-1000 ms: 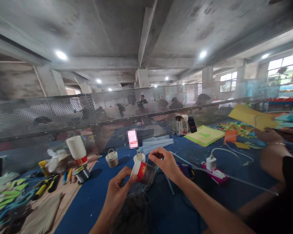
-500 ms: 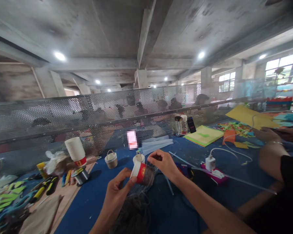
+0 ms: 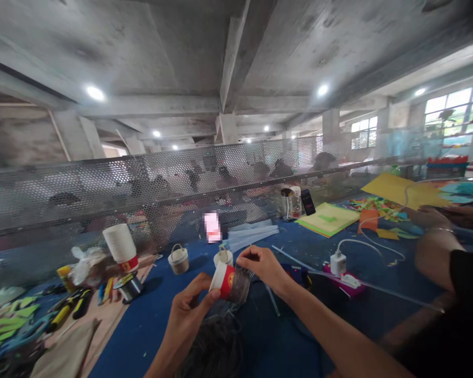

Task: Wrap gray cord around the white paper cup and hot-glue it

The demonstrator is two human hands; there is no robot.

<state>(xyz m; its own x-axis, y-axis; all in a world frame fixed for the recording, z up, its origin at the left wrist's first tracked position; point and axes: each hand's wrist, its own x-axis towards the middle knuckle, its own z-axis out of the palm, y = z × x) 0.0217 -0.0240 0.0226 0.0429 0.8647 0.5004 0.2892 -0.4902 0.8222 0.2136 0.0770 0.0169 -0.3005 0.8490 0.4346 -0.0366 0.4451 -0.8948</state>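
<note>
The left hand (image 3: 189, 307) has its grip clamped on a red-and-white paper cup (image 3: 225, 279), tipped on its side above the blue tabletop (image 3: 150, 325). The right hand (image 3: 262, 265) pinches grey thread (image 3: 240, 286) wound round the cup's lower half, fingers together, forearm reaching in from the lower right.

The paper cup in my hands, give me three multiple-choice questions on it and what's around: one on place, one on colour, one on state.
1. Where is the stack of white cups?
A. left of the hands
B. right of the hands
C. behind the mesh

2. What colour is the held paper cup's band?
A. green
B. red
C. blue

3. How is the held cup oriented?
A. upright on the table
B. tipped sideways
C. crushed flat

Answers: A, it stands at the table's left. B, red shows beside the left hand. B, both hands, the right hand too, hold it sideways in the air.
</note>
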